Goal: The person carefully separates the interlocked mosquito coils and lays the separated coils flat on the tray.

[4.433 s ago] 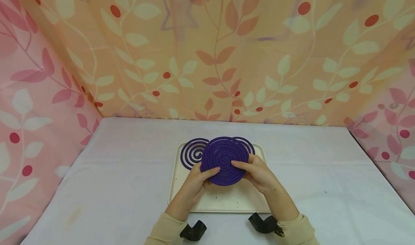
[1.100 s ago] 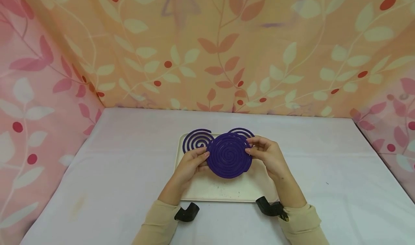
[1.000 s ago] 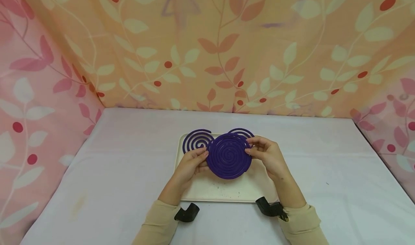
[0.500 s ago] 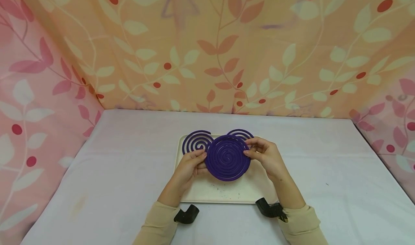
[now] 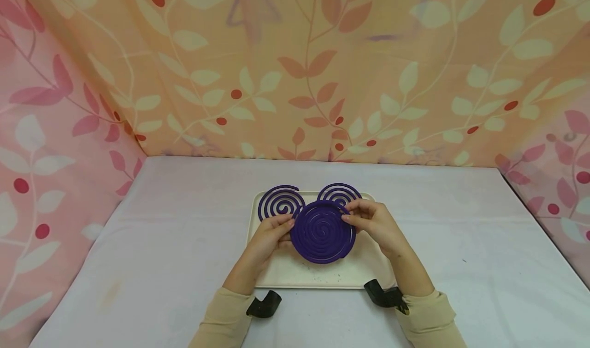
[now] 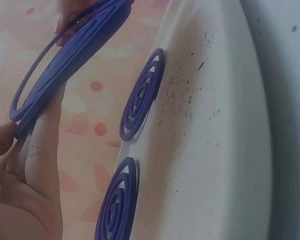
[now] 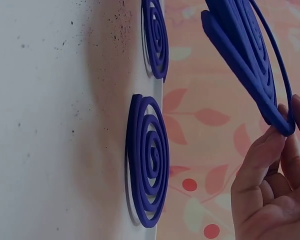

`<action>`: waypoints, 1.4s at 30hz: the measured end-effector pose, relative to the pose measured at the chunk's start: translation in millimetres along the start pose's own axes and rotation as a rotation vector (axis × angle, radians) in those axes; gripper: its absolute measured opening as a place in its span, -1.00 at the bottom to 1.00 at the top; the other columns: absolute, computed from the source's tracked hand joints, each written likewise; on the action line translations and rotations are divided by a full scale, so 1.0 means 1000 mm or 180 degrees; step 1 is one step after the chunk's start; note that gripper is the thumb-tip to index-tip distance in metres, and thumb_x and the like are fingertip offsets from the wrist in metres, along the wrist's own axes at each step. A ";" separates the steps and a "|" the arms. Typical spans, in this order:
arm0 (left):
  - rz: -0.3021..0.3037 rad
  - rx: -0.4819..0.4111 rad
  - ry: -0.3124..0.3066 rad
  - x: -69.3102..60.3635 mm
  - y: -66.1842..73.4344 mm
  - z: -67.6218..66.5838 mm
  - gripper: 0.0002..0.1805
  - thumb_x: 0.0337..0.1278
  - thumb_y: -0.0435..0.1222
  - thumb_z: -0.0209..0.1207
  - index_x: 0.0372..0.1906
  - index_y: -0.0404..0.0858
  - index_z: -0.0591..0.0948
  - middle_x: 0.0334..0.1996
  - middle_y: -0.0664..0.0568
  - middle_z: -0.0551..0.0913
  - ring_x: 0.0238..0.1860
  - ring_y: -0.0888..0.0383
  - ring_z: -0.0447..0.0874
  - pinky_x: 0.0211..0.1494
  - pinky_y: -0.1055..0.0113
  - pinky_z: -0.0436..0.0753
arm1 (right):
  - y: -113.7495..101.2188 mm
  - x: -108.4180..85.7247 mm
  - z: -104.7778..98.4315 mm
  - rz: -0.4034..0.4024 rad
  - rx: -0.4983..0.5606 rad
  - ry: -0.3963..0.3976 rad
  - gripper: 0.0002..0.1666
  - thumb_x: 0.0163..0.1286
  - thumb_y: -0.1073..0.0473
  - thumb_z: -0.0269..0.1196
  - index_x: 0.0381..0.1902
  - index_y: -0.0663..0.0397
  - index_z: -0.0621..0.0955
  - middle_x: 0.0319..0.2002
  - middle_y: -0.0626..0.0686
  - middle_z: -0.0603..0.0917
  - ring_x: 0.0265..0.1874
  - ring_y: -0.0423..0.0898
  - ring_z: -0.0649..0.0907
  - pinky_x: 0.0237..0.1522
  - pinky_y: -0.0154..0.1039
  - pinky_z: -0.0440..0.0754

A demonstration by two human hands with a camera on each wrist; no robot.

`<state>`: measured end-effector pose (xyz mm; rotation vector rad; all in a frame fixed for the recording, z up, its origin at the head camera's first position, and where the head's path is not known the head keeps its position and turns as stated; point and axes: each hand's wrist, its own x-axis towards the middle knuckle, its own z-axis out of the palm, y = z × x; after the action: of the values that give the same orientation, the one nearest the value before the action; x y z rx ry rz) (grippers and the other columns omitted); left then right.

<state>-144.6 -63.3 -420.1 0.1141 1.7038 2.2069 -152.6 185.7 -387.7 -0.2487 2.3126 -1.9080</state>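
A dense purple mosquito coil pair, two spirals nested in one disc, is held above a cream tray. My left hand pinches its left edge between thumb and fingers. At the upper right rim, my right hand pinches the outer strand. Both wrist views show an outer strand standing apart from the disc, and in the right wrist view two layers of the pair splay at an angle. Behind it, two single open coils lie at the tray's far edge, a left coil and a right coil.
The cream tray has a raised rim and dark crumbs scattered on it. A white cloth covers the table. Patterned fabric walls stand at the back and sides. Black curved pieces sit at both wrists.
Both thumbs have gone from the disc's face to its edges. The disc has turned and, lately, dropped slightly toward me, uncovering more of the right coil. Its outer strand now gapes at the right.
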 end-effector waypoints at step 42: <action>0.0418 -0.0115 -0.0634 -0.003 -0.002 -0.002 -0.37 0.04 -0.61 -0.01 0.28 -0.69 0.14 -0.04 -0.18 0.60 -0.19 0.27 0.63 -0.14 0.41 0.65 | 0.003 0.001 0.001 0.0287 0.1145 0.0361 -0.68 0.33 0.44 0.13 -0.44 -0.08 0.64 -0.42 -0.12 0.61 -0.47 -0.27 0.57 -0.46 -0.39 0.59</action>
<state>-142.3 -65.8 -421.9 0.4333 1.5878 2.2329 -153.7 184.5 -390.6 0.0029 1.9523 -2.2924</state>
